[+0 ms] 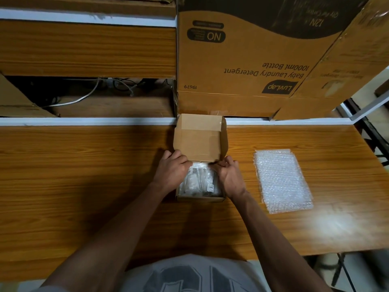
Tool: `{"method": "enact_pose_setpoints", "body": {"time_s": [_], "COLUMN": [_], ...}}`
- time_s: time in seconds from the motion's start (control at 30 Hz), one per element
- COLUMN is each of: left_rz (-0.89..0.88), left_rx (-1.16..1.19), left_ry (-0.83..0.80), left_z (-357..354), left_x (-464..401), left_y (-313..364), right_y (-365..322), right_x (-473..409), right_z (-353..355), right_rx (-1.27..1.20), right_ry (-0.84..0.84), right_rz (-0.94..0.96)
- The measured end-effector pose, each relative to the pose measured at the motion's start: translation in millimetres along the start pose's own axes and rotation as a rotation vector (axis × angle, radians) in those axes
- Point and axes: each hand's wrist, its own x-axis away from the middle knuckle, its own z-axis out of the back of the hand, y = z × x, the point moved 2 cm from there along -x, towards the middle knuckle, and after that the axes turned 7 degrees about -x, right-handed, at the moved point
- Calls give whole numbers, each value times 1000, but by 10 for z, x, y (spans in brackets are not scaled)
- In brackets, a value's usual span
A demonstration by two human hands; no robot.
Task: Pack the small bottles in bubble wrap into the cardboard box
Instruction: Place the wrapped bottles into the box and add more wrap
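Note:
A small cardboard box (200, 199) sits on the wooden table in front of me. Its lid (200, 140) stands partly raised over the far half. Inside lie bottles wrapped in bubble wrap (200, 182), with small barcode labels showing. My left hand (171, 168) grips the lid's near left corner. My right hand (228, 172) pinches the lid's near right corner. Both hands hide the side walls of the box.
A stack of bubble wrap sheets (282, 180) lies flat on the table to the right. A large detergent carton (252, 60) stands on the shelf behind the box. Cables (84, 95) lie in the shelf gap at the back left. The table's right edge (370, 157) is close.

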Motion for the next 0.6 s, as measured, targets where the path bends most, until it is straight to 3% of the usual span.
{"method": "enact_pose_setpoints", "body": {"time_s": [0.13,0.27,0.6], "left_rz": [33,49,79], "left_rx": [-19,-44,-76], "left_ry": [-58,-134,-277], "left_z": [50,84,155], "left_x": [40,82,139], "left_y": [26,57,52], "right_y": [-175,-337,-388], "right_x": [20,66,9], "right_z": [99,44,-56], "right_rx": [85,-44,-49], "right_ry": [-1,77,-44], "right_rz": [1,-16,-62]}}
